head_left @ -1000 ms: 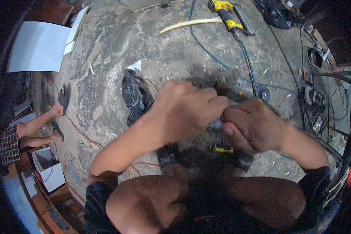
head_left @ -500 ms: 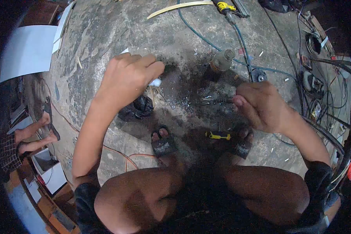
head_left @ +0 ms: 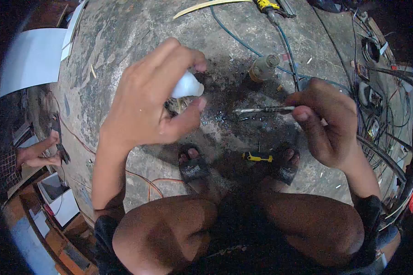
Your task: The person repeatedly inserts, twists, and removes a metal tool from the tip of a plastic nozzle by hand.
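My left hand (head_left: 147, 91) holds a small white bottle (head_left: 187, 86) against its palm. The thumb and forefinger stand apart in front of the bottle's narrow end, which points right. In my right hand (head_left: 328, 121) a metal drill bit (head_left: 261, 110) is pinched between thumb and fingers. It lies almost level, its fluted tip towards the left hand. The two hands are apart, above a dark, stained patch of floor (head_left: 225, 91) with shiny shavings. Beyond the drill bit stands a dusty glass bottle (head_left: 264, 68).
A small yellow and black tool (head_left: 258, 157) lies between my sandalled feet. A yellow power tool (head_left: 267, 6) with a dark cable is at the top, near a curved pale strip (head_left: 211, 7). Tangled cables (head_left: 392, 110) line the right side. Another person's legs (head_left: 41, 149) show at left.
My left hand has turned and opened its thumb and forefinger, bringing the white bottle into view. My right hand has shifted slightly right, and the drill bit shows more clearly.
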A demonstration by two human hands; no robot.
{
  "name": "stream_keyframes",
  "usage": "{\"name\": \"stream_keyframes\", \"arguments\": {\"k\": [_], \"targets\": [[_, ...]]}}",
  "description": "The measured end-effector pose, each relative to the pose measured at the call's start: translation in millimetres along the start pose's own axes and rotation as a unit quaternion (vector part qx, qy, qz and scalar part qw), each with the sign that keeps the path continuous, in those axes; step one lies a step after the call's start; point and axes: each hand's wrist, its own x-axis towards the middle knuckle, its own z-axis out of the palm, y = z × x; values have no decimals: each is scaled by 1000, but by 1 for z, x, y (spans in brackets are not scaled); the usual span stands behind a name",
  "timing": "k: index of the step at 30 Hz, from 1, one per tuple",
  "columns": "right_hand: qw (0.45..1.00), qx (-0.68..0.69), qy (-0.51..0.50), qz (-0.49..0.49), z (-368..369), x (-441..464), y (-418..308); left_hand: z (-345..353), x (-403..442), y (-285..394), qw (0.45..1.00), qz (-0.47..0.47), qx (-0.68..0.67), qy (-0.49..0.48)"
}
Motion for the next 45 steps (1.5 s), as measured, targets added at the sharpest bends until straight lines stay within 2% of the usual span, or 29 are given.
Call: {"name": "stream_keyframes", "arguments": {"k": [2, 5, 11, 17, 23, 24, 26, 29, 32, 35, 38, 40, 42, 43, 44, 45], "targets": [[999, -26, 22, -15, -4, 3, -8, -1, 0, 3, 997, -3, -61, 37], [996, -69, 37, -47, -8, 6, -20, -6, -1, 3, 999, 26, -28, 13], [992, -74, 55, -84, -3, 9, -26, -1, 3, 8, 999, 12, -25, 22], [989, -102, 58, -94, 7, 12, -34, 9, 7, 21, 996, 1, 16, 87], [989, -52, 87, -107, 43, 23, -21, 9, 12, 27, 999, -9, 40, -2], [987, -43, 65, -139, 39, 27, -17, 7, 14, 25, 998, 10, 63, -14], [991, -11, 53, -121, 42, 24, -17, 4, 17, 22, 992, 49, 107, -38], [993, 14, 50, -104, 52, 17, -13, 9, 21, 14, 972, 142, 184, 26], [993, 22, 45, -107, 50, 19, -5, -4, 21, 9, 963, 130, 221, -86], [993, 37, 16, -109, 48, 21, -2, -4, 20, 7, 957, 139, 227, -112], [995, 49, 4, -87, 43, 12, 10, -15, 16, -27, 951, 70, 293, -71], [997, 38, -18, -65, 42, -3, 19, -48, 11, -59, 896, -48, 414, -153], [997, 0, -65, -44, 43, -18, 21, -53, 5, -63, 893, 0, 422, -156], [998, -9, -54, -35, 43, -18, 26, -53, 3, -59, 891, 21, 425, -159], [999, -14, -45, -25, 44, -18, 30, -48, 3, -52, 895, -16, 399, -199], [999, -18, -37, -13, 47, -20, 32, -44, 5, -44, 909, 1, 373, -185]]}}
